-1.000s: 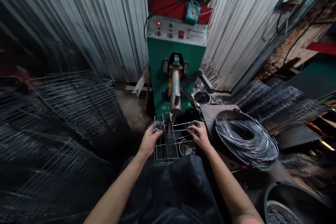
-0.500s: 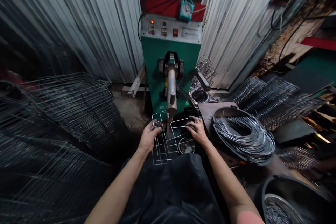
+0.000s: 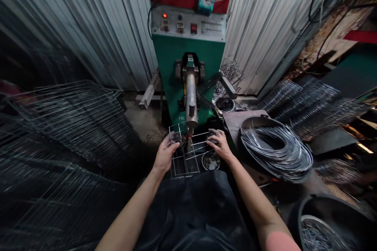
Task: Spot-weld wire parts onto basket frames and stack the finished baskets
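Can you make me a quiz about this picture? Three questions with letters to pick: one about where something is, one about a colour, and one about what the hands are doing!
1. Where is the big coil of silver wire?
A. On the person's left
B. On the person's right
C. On top of the machine

2. What colour is the front of the big machine?
A. Blue
B. Yellow
C. Green

3. What are the hands doing with the wire frame?
A. Both are holding it
B. Only one touches it
C. Neither touches it

Answers:
1. B, because it lies beyond the right hand.
2. C, because green paint shows below the metal control panel.
3. A, because the left hand and right hand are on its two sides.
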Motion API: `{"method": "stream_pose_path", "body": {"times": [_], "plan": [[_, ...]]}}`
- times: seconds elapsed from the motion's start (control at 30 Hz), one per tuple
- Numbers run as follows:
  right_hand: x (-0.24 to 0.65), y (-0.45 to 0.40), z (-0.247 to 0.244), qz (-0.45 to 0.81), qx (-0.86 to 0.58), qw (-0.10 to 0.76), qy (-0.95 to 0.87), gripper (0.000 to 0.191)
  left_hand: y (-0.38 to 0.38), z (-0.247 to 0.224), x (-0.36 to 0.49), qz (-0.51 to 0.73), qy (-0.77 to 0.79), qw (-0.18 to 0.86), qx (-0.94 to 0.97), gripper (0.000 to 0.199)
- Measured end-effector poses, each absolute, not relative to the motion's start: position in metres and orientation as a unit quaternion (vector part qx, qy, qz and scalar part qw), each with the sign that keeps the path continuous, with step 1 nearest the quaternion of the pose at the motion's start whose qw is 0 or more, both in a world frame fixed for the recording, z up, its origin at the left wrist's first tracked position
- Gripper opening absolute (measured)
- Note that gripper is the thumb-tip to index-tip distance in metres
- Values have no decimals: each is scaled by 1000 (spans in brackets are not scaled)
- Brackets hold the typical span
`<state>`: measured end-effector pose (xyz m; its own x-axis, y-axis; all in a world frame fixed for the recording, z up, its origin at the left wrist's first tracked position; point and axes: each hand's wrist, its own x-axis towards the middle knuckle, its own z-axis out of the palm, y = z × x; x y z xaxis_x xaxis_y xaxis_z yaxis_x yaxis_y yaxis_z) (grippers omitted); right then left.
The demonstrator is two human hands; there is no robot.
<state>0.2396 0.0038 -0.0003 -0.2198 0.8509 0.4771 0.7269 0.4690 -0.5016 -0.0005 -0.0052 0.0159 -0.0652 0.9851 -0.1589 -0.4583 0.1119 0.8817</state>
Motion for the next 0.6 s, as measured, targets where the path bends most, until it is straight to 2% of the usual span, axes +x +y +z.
{"method": "stream_pose_path", "body": {"times": [0.6], "plan": [[241, 23, 7, 107, -486, 367, -786, 17, 11, 17, -1, 609, 419, 612, 281, 58]]}}
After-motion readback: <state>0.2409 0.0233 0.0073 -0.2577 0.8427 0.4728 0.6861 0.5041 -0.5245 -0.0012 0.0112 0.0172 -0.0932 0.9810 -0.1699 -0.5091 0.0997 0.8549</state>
